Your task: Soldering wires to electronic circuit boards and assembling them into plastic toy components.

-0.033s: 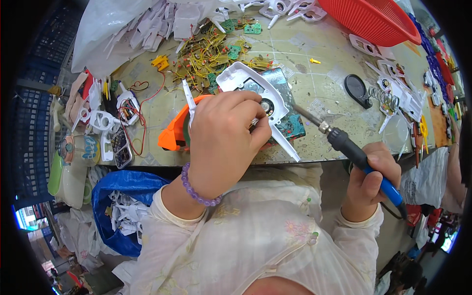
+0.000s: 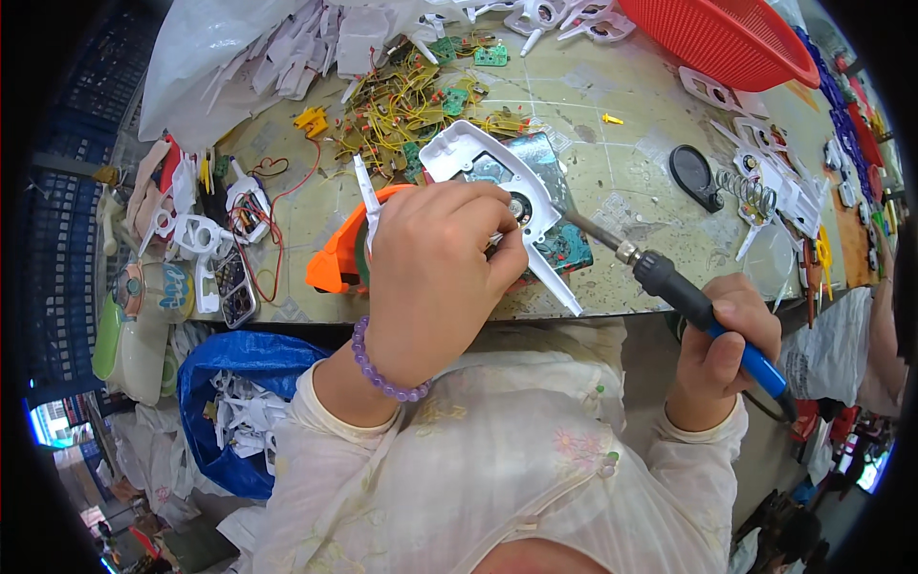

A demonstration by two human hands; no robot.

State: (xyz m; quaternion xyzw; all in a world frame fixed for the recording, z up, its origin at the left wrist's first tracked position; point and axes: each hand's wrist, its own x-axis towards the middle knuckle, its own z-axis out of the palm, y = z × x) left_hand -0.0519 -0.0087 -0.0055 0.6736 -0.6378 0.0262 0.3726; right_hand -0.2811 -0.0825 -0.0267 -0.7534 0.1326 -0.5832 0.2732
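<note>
A worn, pale green desk [image 2: 612, 163] fills the upper part of the view, littered with parts; its near edge runs just in front of the person's chest. At the far right corner sits a red plastic mesh basket [image 2: 727, 38], and toward the far middle lies a tangle of yellow wires and small green circuit boards [image 2: 402, 100]. White plastic pieces [image 2: 287, 57] are heaped at the far left. A blue plastic bag of white scraps [image 2: 234, 402] hangs below the near left edge.

The left hand [image 2: 435, 277] is curled, fingers drawn together over a white plastic housing with a round speaker set in it [image 2: 497, 177], pressing it down near the middle of the near edge. The thumb and fingers pinch something small at the housing's speaker, though what exactly is hidden under the fingers. An orange plastic shell [image 2: 335, 263] lies just left of this hand, touching the housing's underside. A purple bead bracelet [image 2: 382, 368] circles the wrist.

The right hand [image 2: 722, 349] is closed tight round the blue handle of a soldering iron with a black grip and metal tip [image 2: 669, 287], held off the near right edge. The tip slants up-left toward the housing, ending just beside a green circuit board [image 2: 564, 249] under it.

A black oval pad [image 2: 693, 172] and a coiled metal spring stand [image 2: 751, 191] rest toward the right edge.
</note>
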